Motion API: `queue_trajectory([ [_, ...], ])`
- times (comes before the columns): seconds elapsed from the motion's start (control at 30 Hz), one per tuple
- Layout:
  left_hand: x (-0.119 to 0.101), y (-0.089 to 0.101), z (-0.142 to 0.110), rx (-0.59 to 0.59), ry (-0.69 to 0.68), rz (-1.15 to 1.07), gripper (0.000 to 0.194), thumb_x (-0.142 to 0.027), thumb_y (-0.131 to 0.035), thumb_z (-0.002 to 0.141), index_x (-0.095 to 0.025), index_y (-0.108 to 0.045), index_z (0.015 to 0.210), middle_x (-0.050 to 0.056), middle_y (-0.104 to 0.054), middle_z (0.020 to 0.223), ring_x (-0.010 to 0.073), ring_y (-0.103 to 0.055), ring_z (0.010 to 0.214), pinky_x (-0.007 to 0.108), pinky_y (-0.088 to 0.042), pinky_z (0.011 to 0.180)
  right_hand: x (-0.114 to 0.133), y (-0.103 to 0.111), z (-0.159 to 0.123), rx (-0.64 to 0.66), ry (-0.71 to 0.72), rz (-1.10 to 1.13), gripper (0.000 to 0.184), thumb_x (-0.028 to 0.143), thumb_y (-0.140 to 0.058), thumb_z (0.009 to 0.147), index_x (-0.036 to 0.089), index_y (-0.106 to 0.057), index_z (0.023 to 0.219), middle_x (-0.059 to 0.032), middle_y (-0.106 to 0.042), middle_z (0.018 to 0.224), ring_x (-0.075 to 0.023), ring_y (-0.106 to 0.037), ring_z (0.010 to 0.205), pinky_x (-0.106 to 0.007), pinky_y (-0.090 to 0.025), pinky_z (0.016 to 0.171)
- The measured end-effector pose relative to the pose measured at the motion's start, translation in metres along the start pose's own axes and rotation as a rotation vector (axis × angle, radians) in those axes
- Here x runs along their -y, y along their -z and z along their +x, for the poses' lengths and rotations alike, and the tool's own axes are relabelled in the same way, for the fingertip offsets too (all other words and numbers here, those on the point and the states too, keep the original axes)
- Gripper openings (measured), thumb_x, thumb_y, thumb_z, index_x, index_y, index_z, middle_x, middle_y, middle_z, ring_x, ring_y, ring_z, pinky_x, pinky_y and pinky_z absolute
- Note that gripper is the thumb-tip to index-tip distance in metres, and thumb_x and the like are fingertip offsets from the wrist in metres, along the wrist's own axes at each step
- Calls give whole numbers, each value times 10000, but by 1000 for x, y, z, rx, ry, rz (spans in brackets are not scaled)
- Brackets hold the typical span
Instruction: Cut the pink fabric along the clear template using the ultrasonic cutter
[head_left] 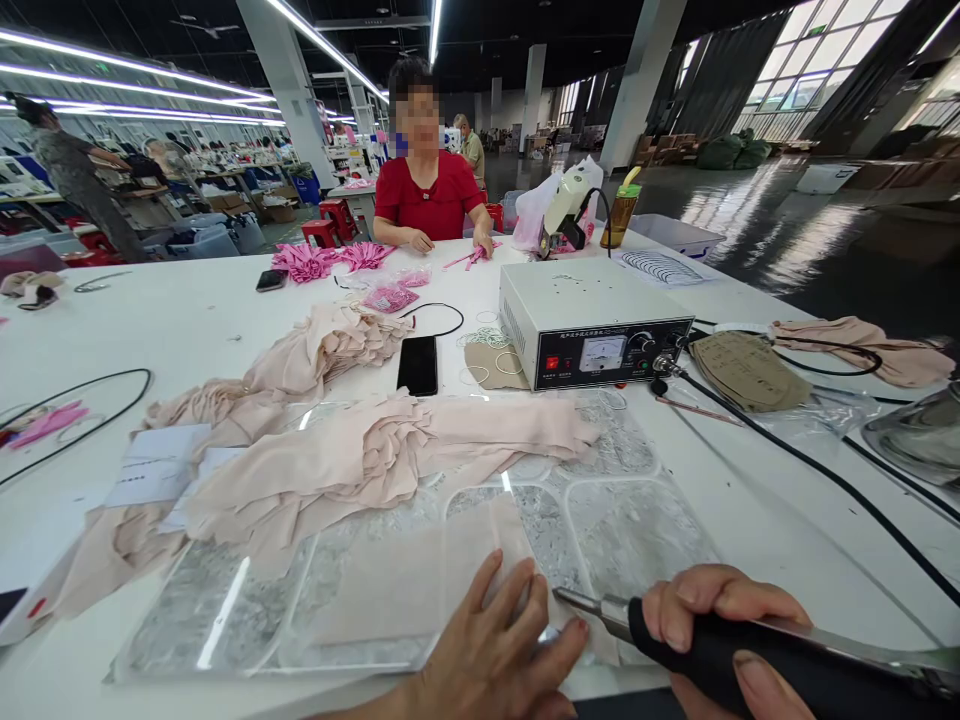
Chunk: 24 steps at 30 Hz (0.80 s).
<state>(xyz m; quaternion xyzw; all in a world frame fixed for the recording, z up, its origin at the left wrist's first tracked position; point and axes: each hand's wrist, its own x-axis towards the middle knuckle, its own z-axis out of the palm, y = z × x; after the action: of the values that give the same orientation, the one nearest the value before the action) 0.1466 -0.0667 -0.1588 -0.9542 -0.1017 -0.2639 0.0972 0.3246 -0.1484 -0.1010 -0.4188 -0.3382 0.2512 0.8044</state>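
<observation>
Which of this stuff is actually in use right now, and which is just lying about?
In use:
left hand on beige fabric piece
right hand gripping black-handled tool
clear mat

Lying about:
phone
white control box
pink pieces

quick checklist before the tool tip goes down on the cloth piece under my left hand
1. Left hand flat on the cloth piece, pinning it: ok.
2. Right hand wrapped around the tool: ok.
3. Tool tip pointing at the cloth edge beside the left fingers: ok, though they sit very close to the tip.
4. Cloth piece lying smooth on the clear mat: ok.
5. Control box switched on: cannot tell, the lamps are too small to read.
6. Black cable lying free across the table, no snag seen: ok.
</observation>
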Motion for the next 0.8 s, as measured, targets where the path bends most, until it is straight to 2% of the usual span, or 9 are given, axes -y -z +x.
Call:
queue_trajectory([
  [0.13,0,1,0,33,-6,0,494,-586,-506,939,-276,-546,1322,60,-594,1147,267,-528,1145,468,-284,1091,-1,1,2,32,-3,-18,113,321,-660,850,227,-598,843,2,-550,735,-128,-567,549,-310,-555,512],
  [0.27,0,0,0,11,3,2,508,-607,-514,927,-275,-548,1310,55,-598,1132,262,-529,1142,464,-287,1095,1,2,4,59,5,-44,110,316,-653,859,229,-592,830,-4,-554,728,-138,-565,556,-326,-556,509],
  [0.5,-2,-4,-3,-8,9,16,538,-649,-520,904,-283,-554,1296,49,-602,1130,265,-527,1152,469,-286,1103,-3,-5,6,0,40,-26,143,343,-671,837,224,-593,826,8,-530,715,-119,-543,533,-302,-541,491],
  [0.8,-2,-3,-1,-15,20,26,536,-672,-502,902,-289,-573,1269,33,-602,1100,258,-530,1158,461,-284,1113,-12,-1,4,59,6,-23,99,313,-629,876,229,-577,871,-2,-524,778,-127,-554,591,-326,-555,537],
])
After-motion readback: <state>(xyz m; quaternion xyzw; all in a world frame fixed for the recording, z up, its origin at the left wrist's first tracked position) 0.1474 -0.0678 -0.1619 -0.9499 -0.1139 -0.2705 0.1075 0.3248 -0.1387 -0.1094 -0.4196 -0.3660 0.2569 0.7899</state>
